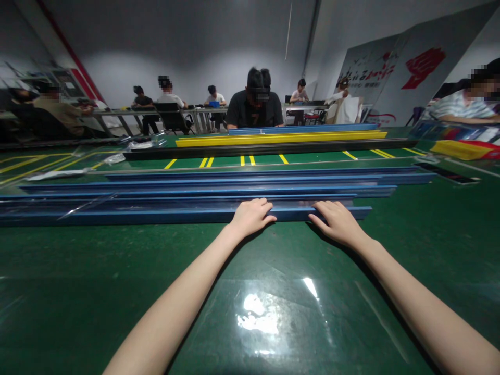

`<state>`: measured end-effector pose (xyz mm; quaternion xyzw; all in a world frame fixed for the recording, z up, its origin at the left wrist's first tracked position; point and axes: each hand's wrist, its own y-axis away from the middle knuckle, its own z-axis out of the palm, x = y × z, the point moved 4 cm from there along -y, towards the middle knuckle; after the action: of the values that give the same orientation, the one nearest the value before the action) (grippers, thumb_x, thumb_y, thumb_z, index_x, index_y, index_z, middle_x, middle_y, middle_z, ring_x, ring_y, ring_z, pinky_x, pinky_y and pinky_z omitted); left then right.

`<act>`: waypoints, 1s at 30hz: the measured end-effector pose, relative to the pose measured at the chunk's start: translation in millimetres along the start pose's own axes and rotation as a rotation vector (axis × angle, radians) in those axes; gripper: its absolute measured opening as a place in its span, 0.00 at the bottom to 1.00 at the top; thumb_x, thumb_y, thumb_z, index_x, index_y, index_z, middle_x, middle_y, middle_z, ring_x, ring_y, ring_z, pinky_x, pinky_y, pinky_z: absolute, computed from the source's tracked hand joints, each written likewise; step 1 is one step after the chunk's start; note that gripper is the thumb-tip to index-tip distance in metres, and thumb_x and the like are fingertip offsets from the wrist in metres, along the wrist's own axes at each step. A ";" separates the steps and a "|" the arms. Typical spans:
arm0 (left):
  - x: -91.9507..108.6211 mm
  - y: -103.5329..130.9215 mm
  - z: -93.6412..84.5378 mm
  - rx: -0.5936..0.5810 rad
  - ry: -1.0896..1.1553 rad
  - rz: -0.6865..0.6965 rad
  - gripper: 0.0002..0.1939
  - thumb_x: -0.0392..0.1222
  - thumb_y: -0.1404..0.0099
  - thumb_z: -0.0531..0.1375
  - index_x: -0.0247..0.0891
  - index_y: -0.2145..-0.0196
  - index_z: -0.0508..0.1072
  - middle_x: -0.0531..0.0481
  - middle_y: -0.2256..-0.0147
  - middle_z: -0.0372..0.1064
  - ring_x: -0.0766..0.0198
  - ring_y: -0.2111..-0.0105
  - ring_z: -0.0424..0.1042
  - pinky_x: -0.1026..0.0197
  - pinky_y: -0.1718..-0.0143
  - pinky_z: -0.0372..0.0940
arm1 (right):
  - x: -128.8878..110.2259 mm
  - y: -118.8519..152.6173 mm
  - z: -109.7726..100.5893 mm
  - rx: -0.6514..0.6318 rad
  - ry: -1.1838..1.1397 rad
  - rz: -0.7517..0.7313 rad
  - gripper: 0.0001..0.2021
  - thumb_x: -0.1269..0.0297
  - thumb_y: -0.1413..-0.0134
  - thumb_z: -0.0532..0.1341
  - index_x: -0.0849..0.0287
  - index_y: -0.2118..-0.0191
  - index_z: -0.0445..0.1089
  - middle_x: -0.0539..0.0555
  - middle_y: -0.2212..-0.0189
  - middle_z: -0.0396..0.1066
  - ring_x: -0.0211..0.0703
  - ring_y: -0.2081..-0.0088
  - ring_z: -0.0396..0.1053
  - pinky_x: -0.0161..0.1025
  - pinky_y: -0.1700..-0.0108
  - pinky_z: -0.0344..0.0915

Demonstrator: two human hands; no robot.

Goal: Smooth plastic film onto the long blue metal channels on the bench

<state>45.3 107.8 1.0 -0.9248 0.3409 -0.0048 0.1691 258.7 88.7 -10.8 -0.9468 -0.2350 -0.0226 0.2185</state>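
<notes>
Right near the person, the front blue strip [292, 214] lies flat on the green table [117, 271], long and thin, and its left end runs out of view. The left hand [252, 216] and the right hand [338, 221] rest on its near edge, close to its right end, with a small gap between them. The fingers bend over the top and the thumbs point in. Both hands look only a bit curled, and it is hard to tell if they squeeze the strip or just touch it.

Just behind it sit the middle blue strip [383, 191] and the back blue strip [422, 178]. If the hands push too far, the front one could bump them and make them go crooked. With both hands near one end, the long left part could swing.

Farther off are a black strip [273, 150], a yellow strip [281, 138] and a person in a dark shirt [255, 112]
</notes>
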 end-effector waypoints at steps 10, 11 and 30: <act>0.1 0.0 0.4 -0.007 0.013 -0.002 0.14 0.52 0.37 0.51 0.39 0.64 0.67 0.51 0.63 0.67 0.63 0.61 0.67 0.64 0.67 0.60 | 0.6 -0.3 0.3 -0.008 -0.001 -0.003 0.16 0.56 0.42 0.45 0.60 0.62 0.64 0.58 0.65 0.69 0.47 0.63 0.63 0.40 0.62 0.53; 0.0 0.0 0.4 -0.008 0.014 -0.003 0.14 0.52 0.37 0.51 0.40 0.64 0.67 0.51 0.63 0.67 0.63 0.61 0.67 0.64 0.67 0.60 | 0.6 -0.2 0.3 -0.006 -0.002 -0.002 0.16 0.56 0.42 0.45 0.60 0.62 0.64 0.58 0.65 0.69 0.47 0.63 0.63 0.40 0.62 0.53; 2.0 4.0 6.9 0.084 -0.044 0.078 0.16 0.51 0.35 0.48 0.36 0.64 0.66 0.45 0.64 0.67 0.61 0.63 0.66 0.61 0.66 0.59 | 0.2 -0.4 1.3 0.040 0.011 0.020 0.16 0.56 0.41 0.44 0.59 0.66 0.64 0.57 0.69 0.69 0.45 0.65 0.63 0.40 0.64 0.51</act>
<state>45.2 105.8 -7.0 -0.9026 0.3725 0.0080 0.2154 258.6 89.6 -11.8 -0.9445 -0.2246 -0.0207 0.2388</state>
